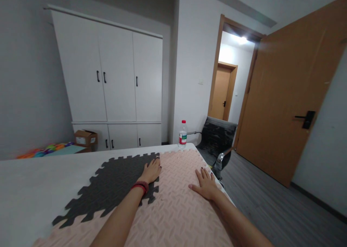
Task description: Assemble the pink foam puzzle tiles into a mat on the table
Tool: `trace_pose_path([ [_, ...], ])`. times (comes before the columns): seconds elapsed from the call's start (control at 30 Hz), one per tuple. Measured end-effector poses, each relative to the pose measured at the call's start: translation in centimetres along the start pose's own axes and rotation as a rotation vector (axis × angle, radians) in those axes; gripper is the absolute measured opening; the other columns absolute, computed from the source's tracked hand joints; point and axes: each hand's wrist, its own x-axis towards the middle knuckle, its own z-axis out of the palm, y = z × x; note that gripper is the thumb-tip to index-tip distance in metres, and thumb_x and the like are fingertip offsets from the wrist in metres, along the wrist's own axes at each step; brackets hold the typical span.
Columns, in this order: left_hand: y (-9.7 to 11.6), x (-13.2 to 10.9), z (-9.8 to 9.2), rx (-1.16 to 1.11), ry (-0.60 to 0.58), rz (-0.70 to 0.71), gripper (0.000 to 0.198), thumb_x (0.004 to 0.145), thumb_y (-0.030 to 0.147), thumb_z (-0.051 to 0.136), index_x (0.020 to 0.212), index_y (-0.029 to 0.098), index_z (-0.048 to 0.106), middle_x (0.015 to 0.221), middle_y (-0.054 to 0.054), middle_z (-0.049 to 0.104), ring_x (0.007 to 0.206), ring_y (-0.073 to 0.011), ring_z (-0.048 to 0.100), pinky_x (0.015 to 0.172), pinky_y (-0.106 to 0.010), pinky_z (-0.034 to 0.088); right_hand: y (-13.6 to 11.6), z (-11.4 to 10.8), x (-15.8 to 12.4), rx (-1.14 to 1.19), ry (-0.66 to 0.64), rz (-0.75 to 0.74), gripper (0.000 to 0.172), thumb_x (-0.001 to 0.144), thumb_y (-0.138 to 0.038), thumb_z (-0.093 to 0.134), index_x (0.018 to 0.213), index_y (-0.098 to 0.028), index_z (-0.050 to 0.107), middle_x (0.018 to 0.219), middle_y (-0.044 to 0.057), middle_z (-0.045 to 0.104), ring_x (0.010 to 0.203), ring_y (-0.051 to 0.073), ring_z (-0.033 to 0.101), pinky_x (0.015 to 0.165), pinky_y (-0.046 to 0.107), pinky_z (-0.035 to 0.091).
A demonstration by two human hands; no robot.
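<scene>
Left hand: palm down, back facing up, reaching a little farther forward than the other.
Left fingers: lightly stretched, most lying close together, the little finger standing off to the outer side.
Left wrist: almost straight, carrying on the line of the arm.
Left forearm: bare, slanting forward and inward.
Right hand: flattened palm down, well apart from its partner.
Right fingers: fanned a little, dark nails showing to me.
Right thumb: stuck out wide, toward the left.
Right forearm: bare too, angling forward and inward.
</scene>
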Motion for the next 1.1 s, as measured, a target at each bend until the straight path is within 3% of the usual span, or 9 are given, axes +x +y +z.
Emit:
trace_pose_path([
  [0.27,0.5,2.5,-0.6,0.064,0.011,-0.021,0.040,0.085,0.037,0.051,0.121,0.018,0.046,0.123,-0.008,0.050,0.109,-0.0233,0.051,0.091,-0.048,0.043,-0.1,0.0,0.0,-0.003,0.016,-0.012,0.097,0.068,-0.083,0.019,0.143,-0.020,0.015,0.150,0.013,0.009,0.136,0.031,0.003,0.105,0.053,0.002],
  [0.9,-0.4,4.0,0.3,0.066,0.006,-0.012,0.044,0.085,0.038,0.051,0.123,0.019,0.044,0.132,-0.009,0.043,0.118,-0.0264,0.043,0.098,-0.053,0.035,-0.3,-0.2,-0.1,-0.037,0.016,-0.009,0.093,0.071,-0.080,0.018,0.143,-0.020,0.016,0.150,0.011,0.010,0.136,0.031,0.004,0.106,0.052,0.003],
  [1.1,0.4,3.7,-0.8,0.052,-0.046,0.011,0.045,0.084,0.041,0.051,0.124,0.020,0.044,0.134,-0.009,0.041,0.122,-0.0271,0.039,0.101,-0.055,0.030,-0.4,-0.3,-0.1,-0.040,-0.002,0.018,0.092,0.071,-0.080,0.021,0.143,-0.022,0.016,0.150,0.009,0.009,0.136,0.029,0.003,0.106,0.049,0.003],
])
